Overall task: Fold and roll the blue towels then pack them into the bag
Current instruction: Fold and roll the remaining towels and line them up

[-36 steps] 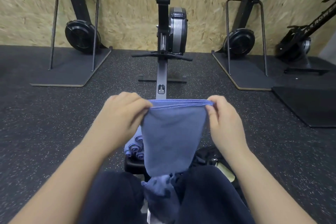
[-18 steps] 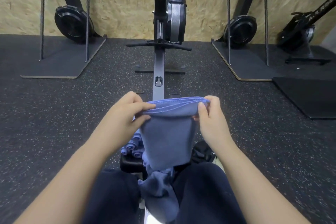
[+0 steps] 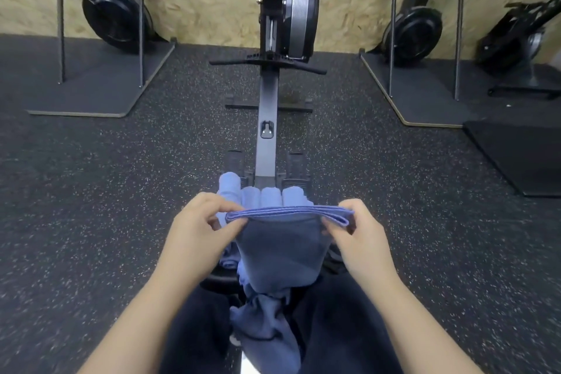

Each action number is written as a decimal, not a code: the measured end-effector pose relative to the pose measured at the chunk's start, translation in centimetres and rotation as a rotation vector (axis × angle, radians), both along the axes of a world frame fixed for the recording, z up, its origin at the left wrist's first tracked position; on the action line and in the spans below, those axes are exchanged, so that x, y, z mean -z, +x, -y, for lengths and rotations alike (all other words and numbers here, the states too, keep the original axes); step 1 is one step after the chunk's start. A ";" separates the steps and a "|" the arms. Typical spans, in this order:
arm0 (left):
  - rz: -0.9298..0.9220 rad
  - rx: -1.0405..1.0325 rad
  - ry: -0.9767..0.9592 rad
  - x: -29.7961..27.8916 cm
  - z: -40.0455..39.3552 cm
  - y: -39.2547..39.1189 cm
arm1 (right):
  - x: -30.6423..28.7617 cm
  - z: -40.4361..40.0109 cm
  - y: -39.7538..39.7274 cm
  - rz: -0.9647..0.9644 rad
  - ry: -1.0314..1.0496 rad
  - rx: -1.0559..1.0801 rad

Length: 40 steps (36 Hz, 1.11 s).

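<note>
Lowered towel point(image 3: 282, 246), fingers point(image 3: 230, 223) pinching corners

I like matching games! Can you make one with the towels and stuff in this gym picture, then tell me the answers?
Things:
1. folded towel
2. rolled towels
3. rowing machine flywheel
4. crumpled towel

Places:
A. by the wooden wall
B. lined up just beyond the hands
C. held at its top corners by the left hand and right hand
D. between the knees

Pairs: 1-C, 2-B, 3-A, 4-D
</note>
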State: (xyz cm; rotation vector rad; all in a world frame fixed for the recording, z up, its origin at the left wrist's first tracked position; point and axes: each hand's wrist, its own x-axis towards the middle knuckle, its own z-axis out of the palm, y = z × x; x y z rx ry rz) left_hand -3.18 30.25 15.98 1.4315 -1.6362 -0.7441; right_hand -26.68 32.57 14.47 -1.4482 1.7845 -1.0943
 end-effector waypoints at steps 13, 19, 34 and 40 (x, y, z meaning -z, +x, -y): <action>-0.476 -0.050 0.051 -0.6 2.8 -2.1 | 0.1 4.7 0.6 0.104 -0.072 0.031; -0.477 -0.077 0.080 0.6 5.3 -1.7 | 0.6 7.3 0.6 0.107 -0.067 -0.002; -0.450 -0.043 0.104 4.0 14.0 -2.4 | 3.7 16.1 -0.1 0.134 0.005 0.009; -0.303 -0.043 0.138 7.8 17.3 -3.1 | 6.0 19.2 -0.4 0.112 0.074 -0.002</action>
